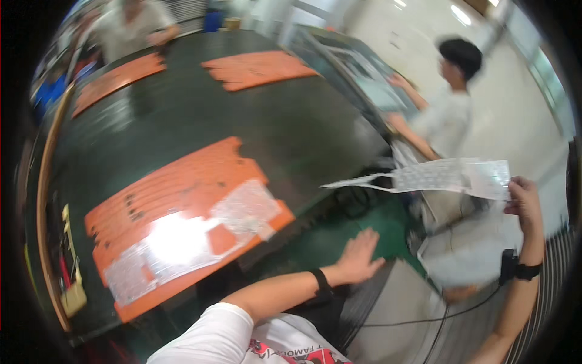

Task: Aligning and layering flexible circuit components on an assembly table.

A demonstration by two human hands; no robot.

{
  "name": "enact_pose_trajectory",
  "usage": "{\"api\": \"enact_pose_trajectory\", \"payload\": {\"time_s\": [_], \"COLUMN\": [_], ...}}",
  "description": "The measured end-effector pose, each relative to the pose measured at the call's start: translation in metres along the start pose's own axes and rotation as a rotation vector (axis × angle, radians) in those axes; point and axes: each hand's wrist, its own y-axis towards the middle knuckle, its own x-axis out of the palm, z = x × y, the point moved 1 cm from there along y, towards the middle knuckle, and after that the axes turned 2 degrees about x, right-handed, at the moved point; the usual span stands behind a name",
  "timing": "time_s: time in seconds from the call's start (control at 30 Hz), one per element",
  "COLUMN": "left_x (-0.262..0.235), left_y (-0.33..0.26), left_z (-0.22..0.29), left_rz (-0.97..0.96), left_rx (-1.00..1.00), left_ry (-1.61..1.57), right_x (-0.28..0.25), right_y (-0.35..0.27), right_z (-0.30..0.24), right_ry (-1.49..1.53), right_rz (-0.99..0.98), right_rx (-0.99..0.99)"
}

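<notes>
Clearly, in the head view, the right hand [522, 203] is gripping one end of a sheet [433, 174], pinching its edge at the right of the frame. The sheet, pale and patterned, is stretching leftward toward the centre, its far end tapering into thin strips that nothing visible is supporting. The left hand [359, 258] is hovering or resting below centre, I cannot tell which; its fingers are spreading and holding nothing.

With only one end being gripped, the strips could be sagging, folding or sticking to each other before long, and a narrow one could tear if it is catching on the table [303, 121] edge. A weak pinch could also be letting the whole sheet slip down toward the floor.

A co-worker [448, 115] is standing at the upper right, beyond the sheet; a wide swing could be brushing that person. A dark cord [400, 325] is trailing across the lower right, near the right wrist, and could be snagging as the arm is reaching.

At the lower left, a board [182, 176], orange and notched, is carrying shiny film [242, 209]; glare is hiding part of it, so a crease there could be going unnoticed.
</notes>
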Motion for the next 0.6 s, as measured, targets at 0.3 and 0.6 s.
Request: {"api": "enact_pose_trajectory", "payload": {"time_s": [0.3, 0.6], "left_x": [0.070, 0.160], "left_y": [-0.050, 0.017], "left_z": [-0.013, 0.035], "left_rz": [-0.432, -0.758], "left_rx": [0.292, 0.723], "left_ry": [-0.005, 0.289], "right_x": [0.057, 0.175], "right_y": [-0.274, -0.433], "right_z": [0.270, 0.363], "right_ry": [0.458, 1.072], "right_rz": [0.174, 0.861], "right_rx": [0.683, 0.865]}}
